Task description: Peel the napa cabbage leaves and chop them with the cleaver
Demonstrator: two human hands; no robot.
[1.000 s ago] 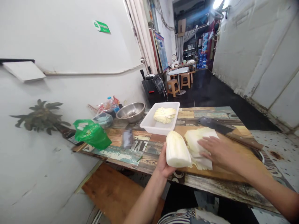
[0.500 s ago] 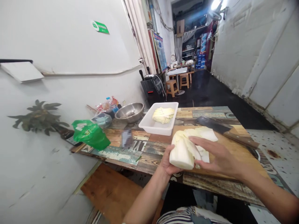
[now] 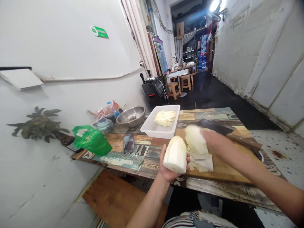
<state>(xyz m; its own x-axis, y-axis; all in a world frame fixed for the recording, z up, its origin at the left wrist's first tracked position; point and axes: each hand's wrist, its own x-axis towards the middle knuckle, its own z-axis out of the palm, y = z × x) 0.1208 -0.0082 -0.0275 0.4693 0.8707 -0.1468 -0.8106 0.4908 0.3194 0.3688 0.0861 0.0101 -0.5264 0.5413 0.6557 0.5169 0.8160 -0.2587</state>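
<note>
The left hand (image 3: 166, 173) curls closed around the cabbage (image 3: 175, 155); at its two o'clock, the right hand (image 3: 212, 139) blurs against a leaf (image 3: 196, 142), its grip unclear. Just beyond, at one o'clock, lies the cleaver (image 3: 216, 126): a careless sweep could nick knuckles.

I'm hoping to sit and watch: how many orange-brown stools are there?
2 that I can see: the left stool and the right stool, both by the pale table at the back. Others may be hidden.
</note>
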